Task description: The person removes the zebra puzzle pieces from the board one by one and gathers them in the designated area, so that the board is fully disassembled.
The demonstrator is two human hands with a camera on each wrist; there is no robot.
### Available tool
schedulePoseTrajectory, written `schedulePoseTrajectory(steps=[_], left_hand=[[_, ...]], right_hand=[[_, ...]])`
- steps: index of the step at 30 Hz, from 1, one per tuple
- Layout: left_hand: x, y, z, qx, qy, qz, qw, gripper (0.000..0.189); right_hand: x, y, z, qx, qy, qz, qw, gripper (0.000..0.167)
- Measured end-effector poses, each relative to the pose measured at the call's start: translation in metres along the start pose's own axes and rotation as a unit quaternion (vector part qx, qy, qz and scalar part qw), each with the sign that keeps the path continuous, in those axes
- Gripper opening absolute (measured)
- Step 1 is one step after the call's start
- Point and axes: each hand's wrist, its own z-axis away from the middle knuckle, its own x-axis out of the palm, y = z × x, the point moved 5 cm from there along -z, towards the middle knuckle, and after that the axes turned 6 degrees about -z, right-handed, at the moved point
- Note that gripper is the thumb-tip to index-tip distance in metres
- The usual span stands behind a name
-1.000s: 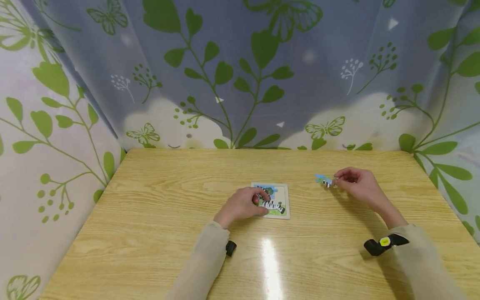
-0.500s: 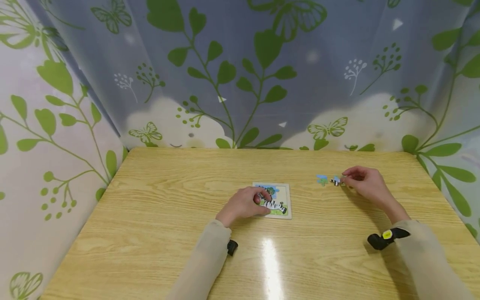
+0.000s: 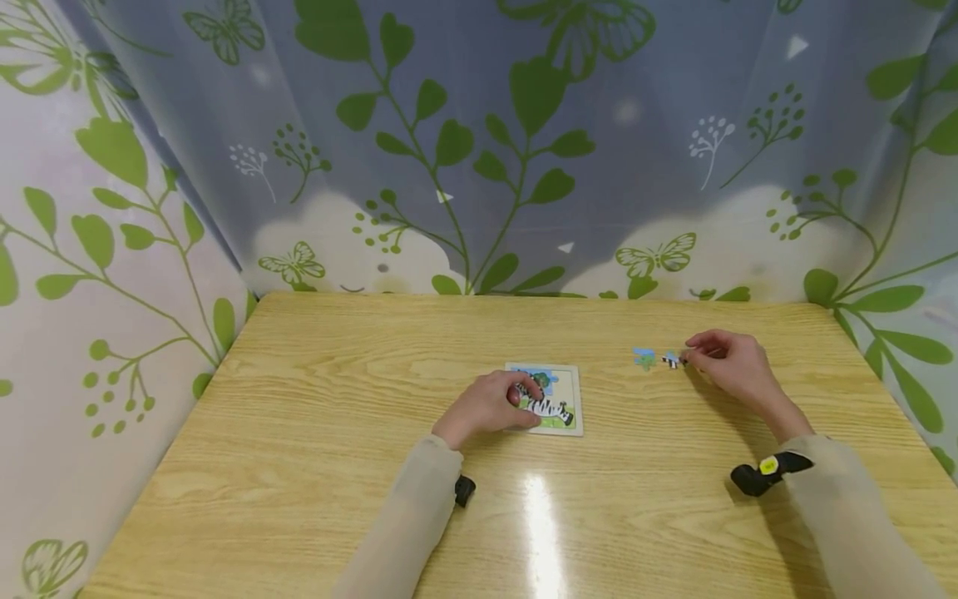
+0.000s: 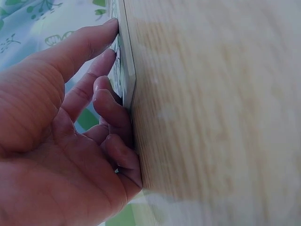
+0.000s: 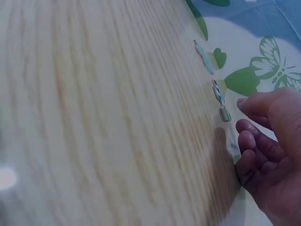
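A square jigsaw puzzle board [image 3: 554,409] with a zebra picture and a pale frame lies flat mid-table. My left hand [image 3: 485,405] rests on its left part, hiding some of the picture. In the left wrist view the thumb and a finger, spread apart, touch the board's face, and the other fingers bend at its edge. Off to the right, my right hand [image 3: 729,366] hovers beside a black, white and blue puzzle piece [image 3: 669,360]. The right wrist view shows a gap between thumb and fingers, with the pieces beyond the fingertips. Left of that piece lies a blue and green puzzle piece [image 3: 644,358].
The wooden table [image 3: 299,466] runs back to a curtain [image 3: 479,166] printed with leaves and butterflies. More printed cloth [image 3: 112,274] borders the left side. A bright light reflection shows near the front of the table.
My right hand has shifted slightly right, away from the blue and green piece. The black, white and blue piece now lies apart from it, further right. My left hand stays on the board.
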Motion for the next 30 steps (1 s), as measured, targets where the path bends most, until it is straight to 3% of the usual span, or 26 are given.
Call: schedulePoseTrajectory(steps=[7, 18, 30], left_hand=[[0.000, 0.000, 0.001, -0.003, 0.001, 0.006, 1.0000, 0.025], [0.000, -0.001, 0.000, -0.007, -0.001, 0.015, 0.9999, 0.029], [0.001, -0.002, 0.000, -0.008, -0.007, 0.020, 0.9997, 0.032]], right_hand=[[0.010, -0.022, 0.012, -0.036, 0.000, -0.003, 0.9993, 0.025], [0.053, -0.069, 0.033, -0.080, -0.069, -0.023, 0.9941, 0.020], [0.087, -0.096, 0.049, -0.123, -0.109, -0.058, 0.9846, 0.017]])
